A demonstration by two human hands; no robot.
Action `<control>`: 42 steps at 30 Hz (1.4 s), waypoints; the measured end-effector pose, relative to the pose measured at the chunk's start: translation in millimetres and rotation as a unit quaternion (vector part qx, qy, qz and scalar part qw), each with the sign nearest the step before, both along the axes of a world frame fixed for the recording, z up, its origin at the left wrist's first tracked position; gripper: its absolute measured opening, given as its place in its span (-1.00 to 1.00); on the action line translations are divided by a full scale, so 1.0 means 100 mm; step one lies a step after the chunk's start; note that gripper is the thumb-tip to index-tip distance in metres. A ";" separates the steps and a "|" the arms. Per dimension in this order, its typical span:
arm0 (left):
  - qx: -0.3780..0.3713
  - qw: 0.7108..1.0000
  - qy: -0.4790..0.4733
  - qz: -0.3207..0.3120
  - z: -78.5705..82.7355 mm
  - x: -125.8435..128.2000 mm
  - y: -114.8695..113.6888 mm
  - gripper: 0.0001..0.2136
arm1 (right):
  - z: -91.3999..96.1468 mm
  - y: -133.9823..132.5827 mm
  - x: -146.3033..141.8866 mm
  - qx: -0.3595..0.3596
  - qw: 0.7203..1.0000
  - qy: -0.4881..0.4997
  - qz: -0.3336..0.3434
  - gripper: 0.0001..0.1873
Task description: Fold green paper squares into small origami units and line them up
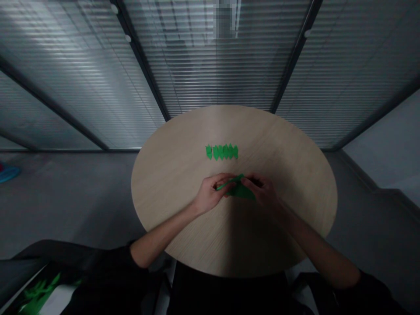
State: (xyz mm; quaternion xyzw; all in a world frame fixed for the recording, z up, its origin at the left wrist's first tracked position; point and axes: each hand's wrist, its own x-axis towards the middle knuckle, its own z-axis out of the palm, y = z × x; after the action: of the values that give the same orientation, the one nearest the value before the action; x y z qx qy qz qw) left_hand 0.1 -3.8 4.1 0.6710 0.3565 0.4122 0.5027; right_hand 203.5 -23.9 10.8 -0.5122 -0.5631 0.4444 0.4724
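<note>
Both hands hold a thin green sheet just above the middle of the table; it looks like paper, but its exact material is hard to tell. My left hand pinches its left edge, thumb on top. On the opposite side, my right hand is closed on the upper right part, its fingers in shadow. A folded or rolled edge runs along the top of the sheet between the hands. Beyond them lies a row of several small green leaf-shaped pieces, set side by side, with a slight gap after the leftmost one.
The round wooden table stands close to a glass wall with blinds. At the lower left, a container holds green pieces and a white item. A blue object lies on the floor at far left.
</note>
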 end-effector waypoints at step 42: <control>0.060 0.998 -0.003 -0.017 0.03 0.01 -0.01 -0.74 | -0.02 0.01 0.04 -0.017 1.000 0.007 0.008 -0.65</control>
State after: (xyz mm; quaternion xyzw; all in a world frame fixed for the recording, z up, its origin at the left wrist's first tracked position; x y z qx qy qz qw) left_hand 0.6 -4.7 7.3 0.7048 0.3182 0.4262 0.4695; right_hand 207.7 -22.9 8.9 -0.5125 -0.5562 0.4616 0.4636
